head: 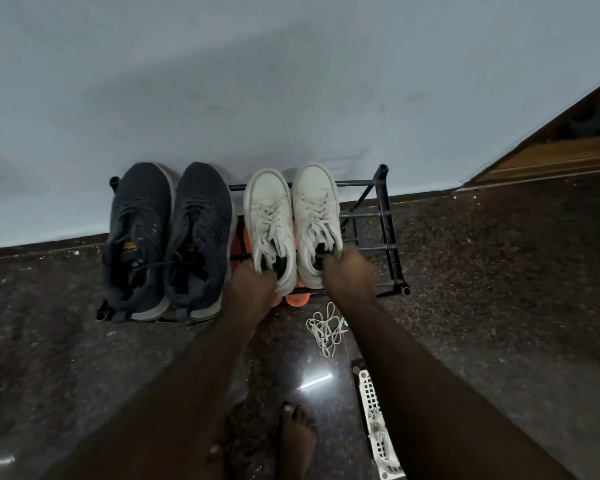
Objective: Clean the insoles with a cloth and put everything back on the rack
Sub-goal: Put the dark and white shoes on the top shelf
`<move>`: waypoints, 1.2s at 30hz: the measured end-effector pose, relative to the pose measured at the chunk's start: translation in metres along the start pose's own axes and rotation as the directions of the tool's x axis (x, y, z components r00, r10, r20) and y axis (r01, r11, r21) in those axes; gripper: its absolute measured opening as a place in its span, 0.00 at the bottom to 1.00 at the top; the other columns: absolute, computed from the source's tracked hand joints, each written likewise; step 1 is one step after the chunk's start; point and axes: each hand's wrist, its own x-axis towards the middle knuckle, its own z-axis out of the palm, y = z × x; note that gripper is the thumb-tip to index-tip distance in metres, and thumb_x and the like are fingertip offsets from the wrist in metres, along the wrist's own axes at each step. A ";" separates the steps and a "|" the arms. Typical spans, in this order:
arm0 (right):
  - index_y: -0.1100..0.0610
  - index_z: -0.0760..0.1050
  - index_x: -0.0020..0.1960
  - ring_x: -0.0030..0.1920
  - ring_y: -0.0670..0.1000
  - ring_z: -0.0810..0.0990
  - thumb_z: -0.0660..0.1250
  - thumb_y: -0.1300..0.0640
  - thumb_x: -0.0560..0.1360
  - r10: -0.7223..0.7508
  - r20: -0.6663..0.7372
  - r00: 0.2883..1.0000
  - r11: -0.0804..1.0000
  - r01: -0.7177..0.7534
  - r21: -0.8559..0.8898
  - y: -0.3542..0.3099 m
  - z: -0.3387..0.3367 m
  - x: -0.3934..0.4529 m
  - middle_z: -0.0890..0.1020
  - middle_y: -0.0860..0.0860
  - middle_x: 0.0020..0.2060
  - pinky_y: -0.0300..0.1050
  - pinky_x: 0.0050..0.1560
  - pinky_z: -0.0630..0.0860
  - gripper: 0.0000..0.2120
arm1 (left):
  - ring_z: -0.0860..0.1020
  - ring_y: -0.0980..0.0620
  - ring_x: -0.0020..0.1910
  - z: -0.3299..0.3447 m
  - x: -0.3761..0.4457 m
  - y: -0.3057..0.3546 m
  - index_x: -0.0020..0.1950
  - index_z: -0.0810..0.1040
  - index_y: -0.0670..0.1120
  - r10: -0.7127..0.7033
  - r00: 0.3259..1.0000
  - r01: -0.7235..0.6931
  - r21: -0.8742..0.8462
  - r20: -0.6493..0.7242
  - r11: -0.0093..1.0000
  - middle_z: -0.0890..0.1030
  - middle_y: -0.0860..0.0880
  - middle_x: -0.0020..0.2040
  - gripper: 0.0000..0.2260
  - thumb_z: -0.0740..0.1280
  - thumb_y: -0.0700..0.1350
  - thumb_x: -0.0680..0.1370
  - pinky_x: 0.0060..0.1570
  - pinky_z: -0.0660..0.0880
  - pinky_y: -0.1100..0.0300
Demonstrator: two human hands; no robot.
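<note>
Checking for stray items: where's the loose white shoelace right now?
In the head view, the loose white shoelace lies bunched on the dark floor, just in front of the black shoe rack, right of centre, beside the right forearm.

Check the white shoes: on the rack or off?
On. Both white shoes sit upright on the rack, toes toward the wall, each gripped at the heel opening by a hand.

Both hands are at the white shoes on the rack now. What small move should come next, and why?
Probably lift both white shoes off the rack together. The left hand and the right hand each grip one at its opening, and the insoles are not seen outside the shoes, so cleaning likely has not started.
</note>
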 end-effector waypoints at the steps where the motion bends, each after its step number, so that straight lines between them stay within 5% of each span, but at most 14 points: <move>1: 0.60 0.75 0.54 0.50 0.61 0.79 0.61 0.49 0.79 0.005 0.006 1.000 1.000 -0.005 -0.010 0.001 0.001 0.005 0.82 0.59 0.49 0.43 0.43 0.66 0.15 | 0.85 0.43 0.45 0.003 0.001 0.002 0.53 0.81 0.55 -0.004 1.000 0.004 -0.015 -0.003 1.000 0.86 0.48 0.46 0.21 0.65 0.61 0.63 0.47 0.82 0.42; 6: 0.56 0.74 0.58 0.52 0.59 0.81 0.60 0.42 0.77 -0.043 0.064 0.997 0.999 0.042 0.012 0.005 0.002 0.019 0.83 0.55 0.49 0.48 0.48 0.76 0.20 | 0.85 0.48 0.41 0.002 -0.031 0.043 0.53 0.81 0.52 -0.033 0.999 0.034 -0.151 0.006 0.988 0.85 0.49 0.44 0.09 0.68 0.50 0.75 0.44 0.83 0.41; 9: 0.52 0.64 0.72 0.60 0.54 0.76 0.65 0.42 0.74 -0.201 0.010 0.980 0.979 0.200 0.041 0.003 -0.007 0.007 0.76 0.55 0.63 0.52 0.58 0.75 0.30 | 0.85 0.47 0.43 0.001 -0.038 0.048 0.58 0.80 0.54 -0.022 1.000 0.024 -0.161 0.014 0.987 0.84 0.49 0.46 0.12 0.69 0.49 0.75 0.44 0.83 0.41; 12: 0.47 0.65 0.70 0.61 0.52 0.73 0.71 0.43 0.71 -0.356 0.029 0.934 0.933 0.357 -0.041 0.004 -0.009 -0.011 0.66 0.53 0.69 0.46 0.57 0.72 0.30 | 0.85 0.46 0.47 0.004 -0.044 0.044 0.65 0.76 0.56 0.036 0.998 -0.025 -0.211 0.048 0.977 0.84 0.48 0.52 0.16 0.67 0.44 0.78 0.40 0.83 0.50; 16: 0.48 0.70 0.66 0.62 0.59 0.75 0.73 0.48 0.70 -0.373 0.067 0.925 0.920 0.379 -0.097 0.013 0.002 -0.007 0.60 0.55 0.72 0.55 0.59 0.77 0.26 | 0.86 0.46 0.45 0.010 -0.044 0.042 0.66 0.76 0.60 0.086 0.996 -0.082 -0.185 0.013 0.979 0.85 0.49 0.51 0.18 0.66 0.45 0.78 0.42 0.84 0.47; 22: 0.57 0.82 0.56 0.60 0.56 0.76 0.70 0.54 0.73 -0.469 0.033 0.883 0.870 0.468 -0.157 0.016 0.004 0.003 0.67 0.56 0.69 0.47 0.63 0.75 0.13 | 0.84 0.51 0.43 0.010 -0.040 0.046 0.66 0.76 0.57 0.081 0.997 -0.083 -0.160 -0.013 0.984 0.84 0.58 0.42 0.16 0.66 0.46 0.79 0.46 0.83 0.39; 28: 0.50 0.74 0.66 0.62 0.57 0.76 0.70 0.47 0.72 -0.438 0.058 0.897 0.885 0.442 -0.146 0.025 0.006 0.000 0.62 0.55 0.72 0.56 0.60 0.77 0.24 | 0.85 0.47 0.46 0.005 -0.047 0.037 0.66 0.74 0.62 0.156 0.988 -0.156 -0.048 0.008 0.987 0.84 0.53 0.51 0.19 0.64 0.60 0.76 0.48 0.82 0.40; 31: 0.50 0.72 0.69 0.66 0.59 0.73 0.69 0.53 0.73 -0.448 0.035 0.893 0.882 0.448 -0.144 0.028 0.006 -0.010 0.59 0.56 0.74 0.57 0.63 0.75 0.24 | 0.84 0.47 0.48 0.007 -0.053 0.031 0.70 0.69 0.65 0.257 0.966 -0.255 0.055 -0.026 0.965 0.84 0.54 0.52 0.25 0.62 0.65 0.73 0.50 0.82 0.42; 36: 0.48 0.66 0.73 0.70 0.60 0.68 0.67 0.58 0.75 -0.481 0.028 0.876 0.868 0.480 -0.130 0.034 -0.001 -0.032 0.57 0.56 0.76 0.56 0.65 0.73 0.28 | 0.80 0.52 0.58 0.021 -0.087 0.012 0.77 0.62 0.60 0.327 0.941 -0.317 0.105 -0.092 0.943 0.80 0.56 0.61 0.30 0.65 0.54 0.75 0.58 0.76 0.54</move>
